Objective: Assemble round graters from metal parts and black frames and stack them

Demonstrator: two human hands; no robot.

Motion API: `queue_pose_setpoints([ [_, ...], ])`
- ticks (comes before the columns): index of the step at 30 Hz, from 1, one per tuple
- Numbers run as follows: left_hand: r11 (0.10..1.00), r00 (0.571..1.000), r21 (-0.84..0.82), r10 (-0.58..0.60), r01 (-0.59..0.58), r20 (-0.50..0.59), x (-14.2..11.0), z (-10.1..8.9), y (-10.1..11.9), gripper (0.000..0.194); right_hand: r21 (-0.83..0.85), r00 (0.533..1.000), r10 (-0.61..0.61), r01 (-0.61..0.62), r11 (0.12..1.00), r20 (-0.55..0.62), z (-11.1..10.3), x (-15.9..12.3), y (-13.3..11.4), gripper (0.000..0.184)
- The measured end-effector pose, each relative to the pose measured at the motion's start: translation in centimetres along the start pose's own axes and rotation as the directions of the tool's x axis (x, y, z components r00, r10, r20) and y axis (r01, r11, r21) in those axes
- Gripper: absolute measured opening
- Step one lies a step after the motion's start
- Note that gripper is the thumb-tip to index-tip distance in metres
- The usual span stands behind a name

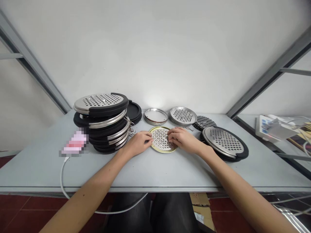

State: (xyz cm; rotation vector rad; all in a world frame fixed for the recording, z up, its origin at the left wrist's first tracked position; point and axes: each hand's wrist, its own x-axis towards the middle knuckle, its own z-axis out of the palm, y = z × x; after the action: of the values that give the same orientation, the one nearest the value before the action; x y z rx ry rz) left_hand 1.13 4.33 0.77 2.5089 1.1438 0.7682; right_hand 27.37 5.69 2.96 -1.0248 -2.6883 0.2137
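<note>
In front of me on the table lies a round metal grater plate (160, 139), full of holes and set in a gold-coloured rim. My left hand (139, 143) grips its left edge, with the fingers curled together at the rim. From the right, my right hand (182, 138) reaches over the plate, its bent fingers pressed on the perforated surface and edge. Just behind stand a stack of plain round metal pans (155, 115) and a stack of slotted round grater plates (182, 116). A small metal piece (189, 128) lies beyond my right hand.
A tall stack of black-rimmed round graters (107, 124) stands left, with black discs (133, 111) behind. More black-rimmed graters (224, 142) lie right, near dark slotted discs (204, 122). A white cable (62, 174) runs over the table's front edge (167, 188). Power strip (266, 127) far right.
</note>
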Motion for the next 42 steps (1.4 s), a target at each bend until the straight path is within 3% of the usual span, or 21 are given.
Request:
queue_pose_setpoints([
  [10, 1.000, 0.999, 0.023, -0.003, 0.001, 0.046, -0.1, -0.3, 0.2, 0.019, 0.012, 1.000, 0.021, -0.021, 1.000, 0.020, 0.3, -0.2, -0.5, 0.018],
  [16, 0.999, 0.993, -0.002, 0.049, -0.049, 0.108, -0.2, -1.1, 0.3, 0.048, 0.018, 0.999, 0.039, -0.039, 0.999, 0.009, 0.1, -0.3, -1.1, 0.018],
  [22, 1.000, 0.994, 0.012, 0.025, -0.026, 0.102, -0.1, -0.9, 0.2, 0.044, 0.160, 0.992, 0.096, -0.083, 0.984, -0.078, 0.8, -0.7, -1.4, 0.015],
  [28, 1.000, 0.994, -0.001, 0.028, -0.028, 0.107, -0.2, -1.0, 0.2, 0.045, 0.170, 0.921, 0.300, -0.264, 0.949, -0.248, 2.0, -1.7, 0.0, 0.048],
  [34, 0.999, 0.995, -0.014, 0.033, -0.032, 0.091, -0.2, -0.8, 0.1, 0.044, 0.161, 0.932, 0.315, -0.288, 0.944, -0.181, 2.6, -2.2, 0.7, 0.043],
  [42, 1.000, 0.996, -0.018, 0.027, -0.025, 0.082, -0.1, -0.7, 0.0, 0.043, 0.186, 0.933, 0.307, -0.273, 0.944, -0.188, 2.9, -2.3, 0.6, 0.041],
])
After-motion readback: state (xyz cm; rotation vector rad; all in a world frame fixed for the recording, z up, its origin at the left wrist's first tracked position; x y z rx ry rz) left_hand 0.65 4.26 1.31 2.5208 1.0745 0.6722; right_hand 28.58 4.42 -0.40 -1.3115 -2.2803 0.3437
